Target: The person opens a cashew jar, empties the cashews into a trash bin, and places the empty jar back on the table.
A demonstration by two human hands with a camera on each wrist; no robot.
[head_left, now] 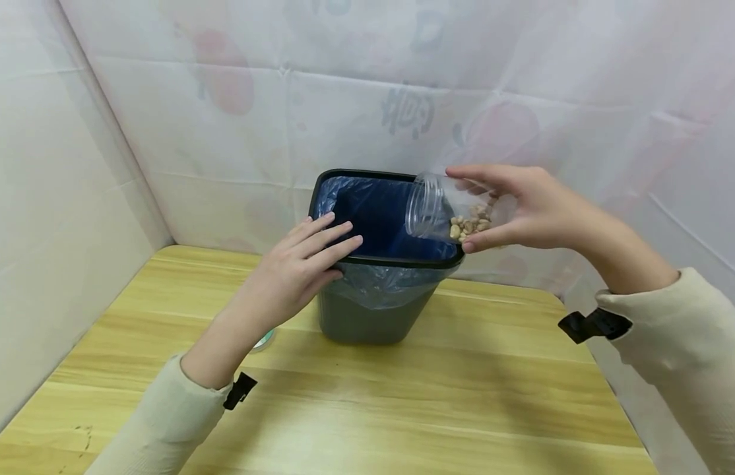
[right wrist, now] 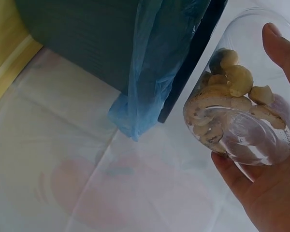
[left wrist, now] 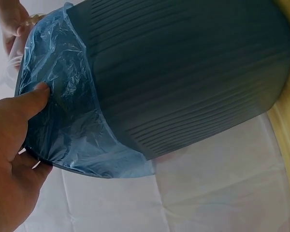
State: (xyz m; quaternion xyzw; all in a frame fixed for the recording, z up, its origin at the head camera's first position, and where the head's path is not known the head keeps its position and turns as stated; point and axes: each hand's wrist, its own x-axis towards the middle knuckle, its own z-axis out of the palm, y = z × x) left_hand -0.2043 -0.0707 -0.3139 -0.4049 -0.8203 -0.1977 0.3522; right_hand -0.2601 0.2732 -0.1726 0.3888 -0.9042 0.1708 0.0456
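Observation:
A grey trash bin [head_left: 367, 323] with a black rim stands on the table, lined with a translucent blue bag [head_left: 379, 290] folded over its edge. My left hand [head_left: 293, 267] holds the bin's near-left rim, fingers over the inside and thumb [left wrist: 36, 99] against the bag outside. In my right hand [head_left: 542, 208] is a clear jar [head_left: 427, 204], gripped near its base between thumb and fingers. It lies on its side, its uncovered mouth over the bin's right rim. Small beige pebble-like pieces [right wrist: 239, 82] are gathered toward the jar's base and lower side.
The bin sits toward the back of a light wooden table [head_left: 355, 409]. A small round object [head_left: 263, 340] lies partly hidden under my left wrist. Pale printed cloth [head_left: 344, 112] hangs behind and at both sides.

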